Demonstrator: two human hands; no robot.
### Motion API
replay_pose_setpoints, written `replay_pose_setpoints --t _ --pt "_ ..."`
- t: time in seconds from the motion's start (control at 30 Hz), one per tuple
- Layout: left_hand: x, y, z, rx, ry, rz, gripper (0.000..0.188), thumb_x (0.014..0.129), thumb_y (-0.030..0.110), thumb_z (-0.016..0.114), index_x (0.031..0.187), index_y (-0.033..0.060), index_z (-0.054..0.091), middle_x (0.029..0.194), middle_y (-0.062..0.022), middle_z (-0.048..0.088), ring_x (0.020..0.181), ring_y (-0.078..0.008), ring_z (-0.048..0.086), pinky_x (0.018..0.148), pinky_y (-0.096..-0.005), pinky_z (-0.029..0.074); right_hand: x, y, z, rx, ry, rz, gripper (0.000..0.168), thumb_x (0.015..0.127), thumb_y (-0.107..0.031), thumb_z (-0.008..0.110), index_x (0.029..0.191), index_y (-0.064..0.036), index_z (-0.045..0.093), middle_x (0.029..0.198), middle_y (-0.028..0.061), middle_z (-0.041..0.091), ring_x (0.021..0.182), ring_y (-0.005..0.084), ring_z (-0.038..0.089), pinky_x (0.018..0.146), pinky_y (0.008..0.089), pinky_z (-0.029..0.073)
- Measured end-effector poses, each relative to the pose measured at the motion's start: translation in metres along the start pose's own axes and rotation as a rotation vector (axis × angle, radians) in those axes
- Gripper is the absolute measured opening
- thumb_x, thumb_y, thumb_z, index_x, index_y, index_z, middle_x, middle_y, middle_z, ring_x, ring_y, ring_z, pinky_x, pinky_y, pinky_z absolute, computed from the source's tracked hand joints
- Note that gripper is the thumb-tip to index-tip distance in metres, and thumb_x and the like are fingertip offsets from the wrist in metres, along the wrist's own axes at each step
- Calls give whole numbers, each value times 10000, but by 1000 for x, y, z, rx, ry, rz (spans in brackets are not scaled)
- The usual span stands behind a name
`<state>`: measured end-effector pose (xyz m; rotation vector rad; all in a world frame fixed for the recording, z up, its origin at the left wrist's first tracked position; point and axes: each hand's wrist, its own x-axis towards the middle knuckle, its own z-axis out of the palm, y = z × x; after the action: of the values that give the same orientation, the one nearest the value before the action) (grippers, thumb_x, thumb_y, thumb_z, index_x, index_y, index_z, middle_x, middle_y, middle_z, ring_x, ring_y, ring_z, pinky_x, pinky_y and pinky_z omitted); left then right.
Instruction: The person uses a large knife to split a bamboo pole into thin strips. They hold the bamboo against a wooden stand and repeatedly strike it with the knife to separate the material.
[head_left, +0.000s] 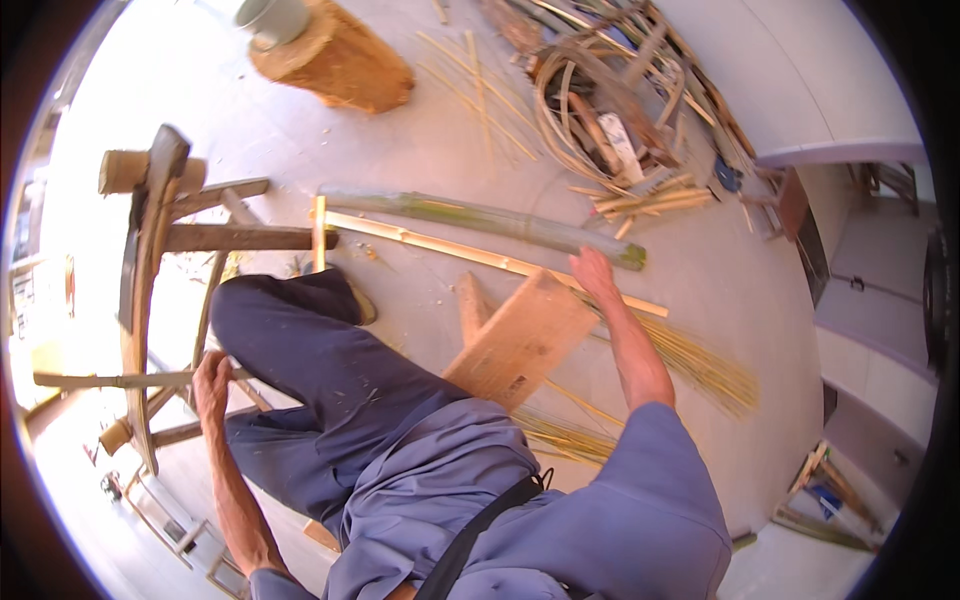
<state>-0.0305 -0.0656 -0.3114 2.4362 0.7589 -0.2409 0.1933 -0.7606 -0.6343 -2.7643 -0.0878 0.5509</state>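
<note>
My left hand (212, 382) grips a long split bamboo piece (90, 381). That piece lies level across the upright beam of a wooden trestle (142, 300), beside my knee. My right hand (592, 270) reaches past the end of the wooden bench (517, 345) I sit on. It is above the floor, between a green bamboo pole (480, 217) and a pale split bamboo strip (435, 241). The fingers are curled and blurred, so whether they hold anything is unclear. A bundle of thin bamboo strips (697, 360) fans out below my right forearm.
A log block (345, 67) stands ahead with a grey-green mug (274, 21) on top. Several thin strips (480, 97) lie loose on the floor. Coiled bamboo, wood pieces and a basket-like heap (600, 112) sit by the wall. More thin strips (570, 439) lie beneath the bench.
</note>
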Motion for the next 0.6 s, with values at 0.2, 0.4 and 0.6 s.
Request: replay_pose_setpoints --t 0.2,0.4,0.6 --pt "47 -18 41 102 -85 64 237 904 127 545 1036 -44 641 846 -214 696 775 -313 687 733 -413 520 -13 39 -23 504 -59 321 464 965 -411 515 986 36 637 857 246 677 833 382 670 778 449 519" --pt "81 -181 139 127 -73 492 332 873 177 634 1147 -7 668 1137 -213 686 1006 -395 666 862 -441 519 -66 -124 -136 343 198 40 414 1015 -376 431 881 -26 606 807 254 648 762 465 595 710 529 461" --pt "72 -114 209 -25 -88 115 349 861 179 649 1162 0 647 1134 -215 679 1012 -399 658 863 -449 515 -84 -188 -143 83 124 17 378 1015 -358 440 882 -41 598 787 266 633 778 489 599 703 567 440"
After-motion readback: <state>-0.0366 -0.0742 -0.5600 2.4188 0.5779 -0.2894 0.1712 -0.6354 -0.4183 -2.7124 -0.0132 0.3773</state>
